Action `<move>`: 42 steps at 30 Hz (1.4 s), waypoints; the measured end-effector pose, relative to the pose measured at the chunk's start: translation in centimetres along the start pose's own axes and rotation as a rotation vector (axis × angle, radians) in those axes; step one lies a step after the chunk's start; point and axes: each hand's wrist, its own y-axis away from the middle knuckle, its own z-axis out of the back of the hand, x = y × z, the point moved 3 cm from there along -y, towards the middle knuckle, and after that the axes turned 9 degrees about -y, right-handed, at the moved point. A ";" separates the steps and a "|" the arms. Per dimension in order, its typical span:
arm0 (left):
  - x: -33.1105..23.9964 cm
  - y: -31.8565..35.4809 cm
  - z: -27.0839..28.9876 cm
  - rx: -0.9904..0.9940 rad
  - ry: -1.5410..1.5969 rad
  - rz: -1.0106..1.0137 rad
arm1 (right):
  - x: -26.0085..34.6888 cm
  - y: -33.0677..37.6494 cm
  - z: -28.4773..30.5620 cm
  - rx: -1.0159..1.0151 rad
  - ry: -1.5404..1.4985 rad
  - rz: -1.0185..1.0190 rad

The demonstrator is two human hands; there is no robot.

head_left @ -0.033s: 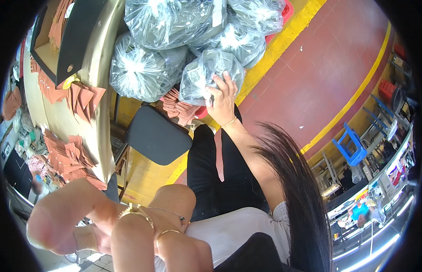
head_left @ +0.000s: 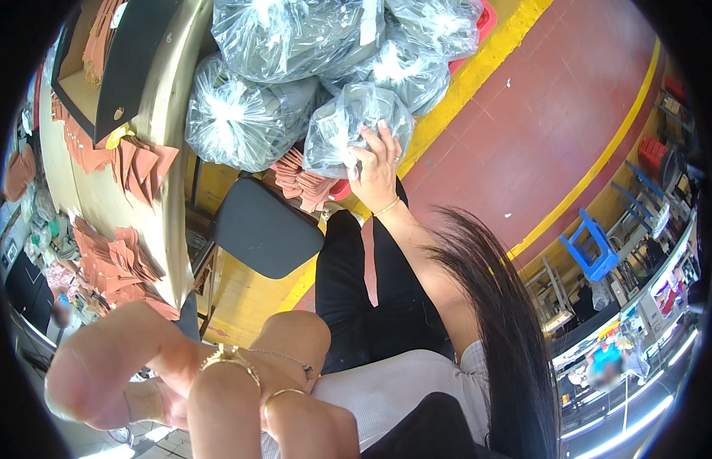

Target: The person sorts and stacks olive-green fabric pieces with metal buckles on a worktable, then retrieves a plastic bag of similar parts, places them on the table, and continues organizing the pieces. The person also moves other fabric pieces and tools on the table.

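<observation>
My right hand (head_left: pixel 377 170) is curved over the side of a tied clear plastic bag (head_left: pixel 333 126) with greyish contents that I cannot make out. Its thumb presses the front while the fingers spread across the right side. Close to the camera, at the lower left, is my left hand (head_left: pixel 241 375), wearing rings and a thin bracelet. Its fingers are bent, with the index fingertip and thumb near each other; whatever they hold, if anything, is hidden. Below the bag sits a bundle of reddish-brown flat pieces (head_left: pixel 301 183), partly covered by it.
More filled plastic bags (head_left: pixel 245 115) crowd behind, around a red container (head_left: pixel 486 23). A dark stool seat (head_left: pixel 268 228) stands beside my legs. Along the left, a table (head_left: pixel 168 99) carries stacks of reddish-brown pieces (head_left: pixel 141 168) and a black-sided box (head_left: pixel 130 69). A blue stool (head_left: pixel 593 245) stands far right.
</observation>
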 end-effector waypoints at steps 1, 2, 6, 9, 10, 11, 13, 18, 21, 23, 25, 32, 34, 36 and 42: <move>-0.4 0.1 0.2 0.023 -0.019 -0.022 | 0.0 -0.1 0.0 0.000 0.003 0.003; -0.7 0.1 0.3 0.040 -0.035 -0.033 | 0.0 -0.1 0.0 0.002 0.004 0.006; -1.9 0.3 0.7 0.099 -0.076 -0.085 | 0.0 -0.1 0.0 0.008 0.055 0.046; -2.5 0.6 1.4 0.132 -0.081 -0.092 | 0.0 -0.2 -0.1 0.005 0.045 0.059; -2.6 0.8 1.6 0.137 -0.086 -0.091 | 0.1 -0.3 -0.1 -0.008 0.047 0.077; -2.8 1.1 1.8 0.141 -0.081 -0.096 | 0.2 -0.5 0.0 0.018 0.042 0.055; -3.5 1.5 2.1 0.147 -0.089 -0.108 | 1.0 -1.1 0.5 0.019 0.017 0.035; -4.4 2.0 2.4 0.157 -0.103 -0.137 | 3.9 -4.1 4.1 0.249 0.149 -0.015; -4.2 1.6 2.8 0.221 -0.043 -0.111 | 4.1 -8.3 4.7 0.093 -0.065 -0.079; -4.4 1.2 3.1 0.237 -0.048 -0.153 | 2.9 -11.8 3.2 -0.005 -0.270 -0.296; -4.9 0.8 3.4 0.291 -0.045 -0.123 | 1.4 -14.6 1.7 -0.002 -0.497 -0.610; -5.6 2.1 3.1 0.088 -0.123 -0.376 | -0.9 -16.2 -1.6 -0.050 -0.896 -0.715; -5.8 2.9 2.9 0.034 -0.152 -0.369 | -1.2 -15.4 -1.6 -0.148 -0.926 -0.667; -5.6 3.1 3.1 0.026 -0.153 -0.360 | -1.4 -15.2 -1.1 -0.173 -0.975 -0.634; -1.7 0.5 4.3 0.283 0.138 -0.428 | -0.9 -16.0 -1.0 -0.050 -0.956 -0.812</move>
